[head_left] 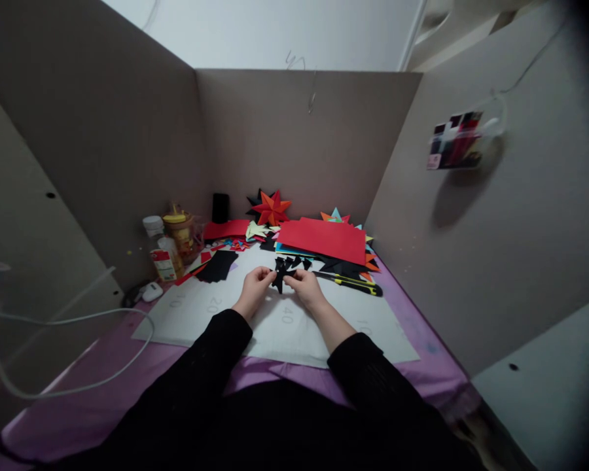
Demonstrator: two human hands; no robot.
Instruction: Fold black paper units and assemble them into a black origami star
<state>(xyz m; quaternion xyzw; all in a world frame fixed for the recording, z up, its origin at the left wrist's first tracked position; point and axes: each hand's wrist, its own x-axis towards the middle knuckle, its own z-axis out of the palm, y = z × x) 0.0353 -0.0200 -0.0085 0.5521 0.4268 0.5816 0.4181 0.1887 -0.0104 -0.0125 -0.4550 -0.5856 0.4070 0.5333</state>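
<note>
Between my two hands is a small black folded-paper piece with several points, a black paper star [279,280] by its look. My left hand [257,286] pinches its left side with thumb and fingertips. On the right side, my right hand [305,288] grips it the same way. Just beyond lie several small black folded pieces [297,262] on the white sheet [275,333]. A yellow-and-black cutting tool [356,282], probably scissors, rests to the right of my right hand. How the folds join inside my fingers is too small to make out.
Red paper sheets [324,239] lie stacked behind my hands, black paper [218,267] to the left. An orange-red paper star [271,208] leans at the back. Jars [179,229], a carton [164,263] and a white cable [78,319] are on the left. Grey partitions [294,131] enclose the desk.
</note>
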